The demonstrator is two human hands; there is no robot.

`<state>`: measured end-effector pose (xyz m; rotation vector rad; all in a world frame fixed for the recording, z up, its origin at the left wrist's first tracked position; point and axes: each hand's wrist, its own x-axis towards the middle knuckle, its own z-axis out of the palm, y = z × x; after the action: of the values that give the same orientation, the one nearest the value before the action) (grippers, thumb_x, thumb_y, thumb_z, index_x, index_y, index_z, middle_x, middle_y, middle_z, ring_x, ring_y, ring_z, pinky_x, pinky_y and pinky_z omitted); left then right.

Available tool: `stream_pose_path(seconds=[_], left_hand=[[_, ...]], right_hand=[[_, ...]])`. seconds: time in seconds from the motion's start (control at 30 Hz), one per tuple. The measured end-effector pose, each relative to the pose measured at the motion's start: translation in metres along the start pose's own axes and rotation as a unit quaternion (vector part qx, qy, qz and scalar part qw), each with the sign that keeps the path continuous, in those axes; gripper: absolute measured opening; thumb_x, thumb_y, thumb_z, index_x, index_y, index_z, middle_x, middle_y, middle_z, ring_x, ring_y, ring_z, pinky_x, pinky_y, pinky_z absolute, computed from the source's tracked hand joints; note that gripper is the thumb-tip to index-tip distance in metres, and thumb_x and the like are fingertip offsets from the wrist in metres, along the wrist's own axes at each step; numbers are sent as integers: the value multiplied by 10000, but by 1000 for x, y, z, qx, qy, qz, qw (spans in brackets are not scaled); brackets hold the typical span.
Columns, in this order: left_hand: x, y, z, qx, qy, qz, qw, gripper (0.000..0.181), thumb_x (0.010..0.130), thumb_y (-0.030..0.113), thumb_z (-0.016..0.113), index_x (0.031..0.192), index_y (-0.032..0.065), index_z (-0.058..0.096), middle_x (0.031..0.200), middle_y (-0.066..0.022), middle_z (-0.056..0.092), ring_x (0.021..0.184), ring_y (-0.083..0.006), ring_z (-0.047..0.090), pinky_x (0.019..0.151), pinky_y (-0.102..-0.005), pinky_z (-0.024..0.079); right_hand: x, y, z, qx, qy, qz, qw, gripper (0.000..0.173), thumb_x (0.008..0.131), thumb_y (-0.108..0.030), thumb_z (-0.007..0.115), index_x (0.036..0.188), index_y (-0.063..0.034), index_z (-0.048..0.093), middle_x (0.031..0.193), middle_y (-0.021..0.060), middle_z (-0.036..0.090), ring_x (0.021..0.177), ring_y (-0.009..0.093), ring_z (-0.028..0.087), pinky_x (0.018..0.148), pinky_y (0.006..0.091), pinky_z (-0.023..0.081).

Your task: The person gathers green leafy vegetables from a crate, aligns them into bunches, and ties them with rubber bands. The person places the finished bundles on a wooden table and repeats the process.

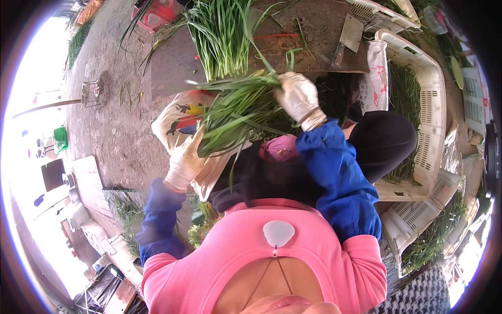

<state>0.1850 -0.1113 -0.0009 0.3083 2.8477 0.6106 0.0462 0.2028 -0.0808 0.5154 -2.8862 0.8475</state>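
A loose bunch of green garlic chives (239, 110) is stretched across my lap between both hands. My left hand (183, 159), in a pale glove, grips the leafy end at the lower left. At the upper right, my right hand (299, 96), gloved too, closes around the other end, with one long leaf trailing up from it. Just beyond the held bunch, a thick pile of chives (221, 43) lies on a dark board (168, 74), cut ends towards me. Beneath the bunch, a printed white sack (168, 121) partly shows over my lap.
A cleaver (350, 35) lies on the board's right side near loose leaves and a red strip (276, 36). To my right stands a white plastic crate (431, 106) containing greens. A red plastic stool (159, 15) is at the far left. More bunches (200, 231) lie beside my left side.
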Motion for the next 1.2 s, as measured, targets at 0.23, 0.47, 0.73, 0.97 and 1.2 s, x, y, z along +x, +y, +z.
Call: stream_pose_path(seconds=[0.23, 0.47, 0.73, 0.97, 1.2], left_hand=[[-11, -3, -10, 4, -4, -50, 999, 741, 852, 234, 762, 1478, 80, 399, 1286, -163, 623, 1140, -313, 633, 951, -374, 514], [-4, -17, 2, 67, -40, 34, 996, 704, 847, 241, 733, 1467, 88, 435, 1455, -111, 502, 1250, -291, 552, 1057, -386, 448], [1, -2, 3, 10, 31, 20, 999, 639, 907, 97, 655, 1480, 38, 378, 1271, -139, 648, 1119, -307, 649, 1034, -379, 467], [1, -22, 22, 113, 35, 61, 991, 776, 856, 243, 751, 1491, 29, 358, 1336, -126, 586, 1143, -287, 608, 1004, -352, 478], [-2, 1, 1, 95, 52, 3, 994, 891, 780, 411, 782, 1511, 116, 367, 1115, -140, 631, 1077, -333, 581, 1010, -499, 405]], right_hand=[[-11, 117, -15, -79, -72, 284, 953, 361, 889, -400, 639, 1046, -74, 635, 935, 201, 706, 867, 402, 687, 758, 506, 541], [-21, 22, -21, 13, 115, -31, 993, 398, 780, -370, 765, 1093, -135, 696, 1220, 147, 651, 1161, 320, 591, 1002, 467, 434], [-10, 56, -4, 347, 201, 129, 907, 101, 881, -21, 598, 905, -24, 696, 875, 105, 701, 837, 228, 671, 792, 337, 544], [-37, 68, -17, 627, 184, 310, 690, 260, 958, -315, 638, 956, -58, 668, 712, 0, 573, 525, 81, 471, 510, 254, 436], [-17, -23, -8, 284, 22, 87, 955, 194, 860, -193, 753, 958, -37, 691, 846, 127, 695, 760, 250, 680, 717, 326, 534]])
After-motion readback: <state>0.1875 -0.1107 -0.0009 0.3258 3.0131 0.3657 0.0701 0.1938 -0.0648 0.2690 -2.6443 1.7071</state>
